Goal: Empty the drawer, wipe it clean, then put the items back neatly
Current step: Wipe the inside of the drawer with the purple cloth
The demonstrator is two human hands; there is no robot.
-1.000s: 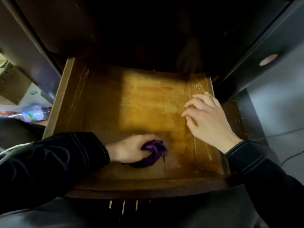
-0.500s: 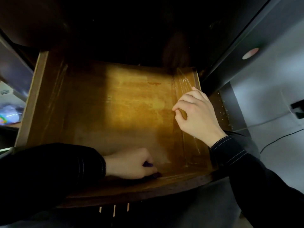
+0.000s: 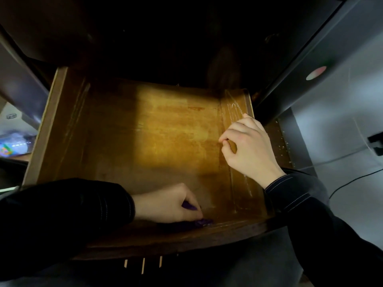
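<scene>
The left hand [image 3: 165,204] grips a purple cloth [image 3: 202,222] inside the drawer [image 3: 62,125]; the right hand [image 3: 247,149] rests curled over its right wall

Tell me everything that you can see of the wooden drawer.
The wooden drawer is pulled out of a dark cabinet. Its floor is worn yellow-brown wood, lit in the middle; its visible part bears only a purple cloth. The front rail is dark and curved. Glossy film seems to cover the right wall. The right hand grips that wall, fingers curled over it; the left hand holds the cloth on the floor near the front.
</scene>
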